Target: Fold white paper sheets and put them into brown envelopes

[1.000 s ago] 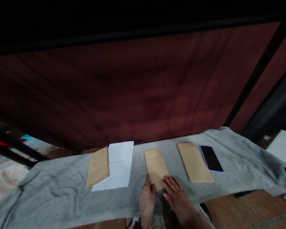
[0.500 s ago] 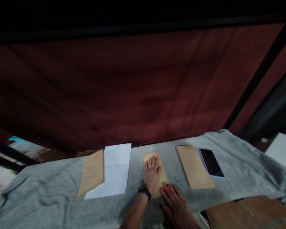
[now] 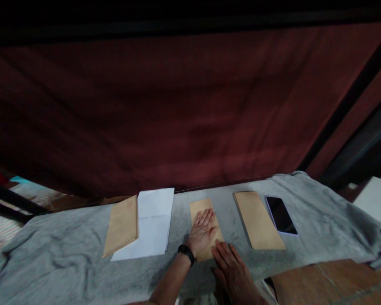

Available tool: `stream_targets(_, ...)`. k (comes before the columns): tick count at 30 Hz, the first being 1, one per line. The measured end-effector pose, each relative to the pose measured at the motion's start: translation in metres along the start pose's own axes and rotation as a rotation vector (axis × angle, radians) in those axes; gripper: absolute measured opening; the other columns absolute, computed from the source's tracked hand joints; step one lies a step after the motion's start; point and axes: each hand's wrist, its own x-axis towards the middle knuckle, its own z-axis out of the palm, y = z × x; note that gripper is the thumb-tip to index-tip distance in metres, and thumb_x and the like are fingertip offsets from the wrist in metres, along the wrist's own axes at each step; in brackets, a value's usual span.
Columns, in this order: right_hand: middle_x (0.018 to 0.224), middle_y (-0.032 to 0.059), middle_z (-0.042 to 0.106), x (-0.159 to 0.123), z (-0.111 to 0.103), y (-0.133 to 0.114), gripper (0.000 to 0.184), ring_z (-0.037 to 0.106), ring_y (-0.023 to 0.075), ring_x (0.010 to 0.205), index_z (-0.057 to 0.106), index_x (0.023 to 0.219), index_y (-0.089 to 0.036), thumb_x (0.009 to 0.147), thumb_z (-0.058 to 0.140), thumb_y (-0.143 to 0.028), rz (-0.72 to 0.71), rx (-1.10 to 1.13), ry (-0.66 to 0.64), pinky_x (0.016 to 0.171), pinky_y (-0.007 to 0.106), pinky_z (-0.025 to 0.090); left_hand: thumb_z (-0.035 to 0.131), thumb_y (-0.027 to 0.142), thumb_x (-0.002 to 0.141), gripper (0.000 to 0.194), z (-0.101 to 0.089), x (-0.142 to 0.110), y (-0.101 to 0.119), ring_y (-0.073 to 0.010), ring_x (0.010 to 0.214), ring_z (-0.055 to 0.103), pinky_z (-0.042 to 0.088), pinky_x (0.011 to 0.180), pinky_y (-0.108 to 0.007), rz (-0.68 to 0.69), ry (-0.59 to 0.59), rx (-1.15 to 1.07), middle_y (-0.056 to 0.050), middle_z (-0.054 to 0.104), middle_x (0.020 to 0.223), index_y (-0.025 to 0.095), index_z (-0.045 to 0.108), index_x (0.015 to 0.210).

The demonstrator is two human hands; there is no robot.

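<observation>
A brown paper envelope point(image 3: 197, 206) lies lengthwise on the grey cloth in front of me. My left hand point(image 3: 203, 232), with a dark band on its wrist, rests flat on the envelope's middle, fingers stretched towards its far end. Fingers of my right hand point(image 3: 231, 264) lie spread along its near right corner, partly on the cloth. To the right is a stack of brown envelopes point(image 3: 259, 222). On the left, more brown envelopes point(image 3: 122, 225) overlap white paper sheets point(image 3: 155, 224), which show a crease across them.
A phone point(image 3: 281, 215) with a pale purple edge lies beside the right-hand stack. The grey cloth point(image 3: 63, 254) covers the narrow surface and is wrinkled at the left. Behind it hangs a dark red fabric point(image 3: 190, 118) in a black frame. Floor tiles point(image 3: 330, 281) show at lower right.
My left hand has gone from holding the envelope's near left edge to lying flat on its middle. My right hand stays at the near right corner. The view has shifted slightly.
</observation>
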Motion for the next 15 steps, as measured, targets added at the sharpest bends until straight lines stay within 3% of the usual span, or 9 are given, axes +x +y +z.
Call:
stream_targets(8, 0.15, 0.0046, 0.053, 0.0, 0.005, 0.0, 0.052, 0.05, 0.0204, 0.138, 0.048, 0.148, -0.023, 0.096, 0.052, -0.021, 0.025, 0.019, 0.046, 0.116, 0.041, 0.04, 0.034, 0.039, 0.105, 0.057, -0.01, -0.038, 0.017, -0.0178, 0.151, 0.027, 0.024, 0.125, -0.043, 0.068, -0.028, -0.033, -0.007, 0.032, 0.163, 0.023, 0.024, 0.158)
stream_targets(12, 0.148, 0.0034, 0.056, -0.001, 0.013, 0.001, 0.048, 0.05, 0.0179, 0.137, 0.052, 0.145, -0.024, 0.097, 0.048, -0.017, 0.06, 0.068, 0.063, 0.119, 0.038, 0.036, 0.037, 0.038, 0.105, 0.058, -0.016, -0.069, 0.029, -0.0192, 0.15, 0.03, 0.028, 0.124, -0.044, 0.127, -0.003, -0.035, -0.006, 0.033, 0.163, 0.026, 0.021, 0.159)
stream_targets(15, 0.143, 0.0011, 0.06, 0.0, 0.016, 0.007, 0.043, 0.054, 0.0158, 0.134, 0.056, 0.141, -0.026, 0.1, 0.043, -0.02, 0.083, 0.13, 0.078, 0.116, 0.036, 0.04, 0.042, 0.04, 0.104, 0.066, -0.021, -0.095, 0.038, -0.0214, 0.151, 0.029, 0.031, 0.123, -0.045, 0.142, -0.019, -0.021, -0.007, 0.029, 0.164, 0.025, 0.012, 0.16)
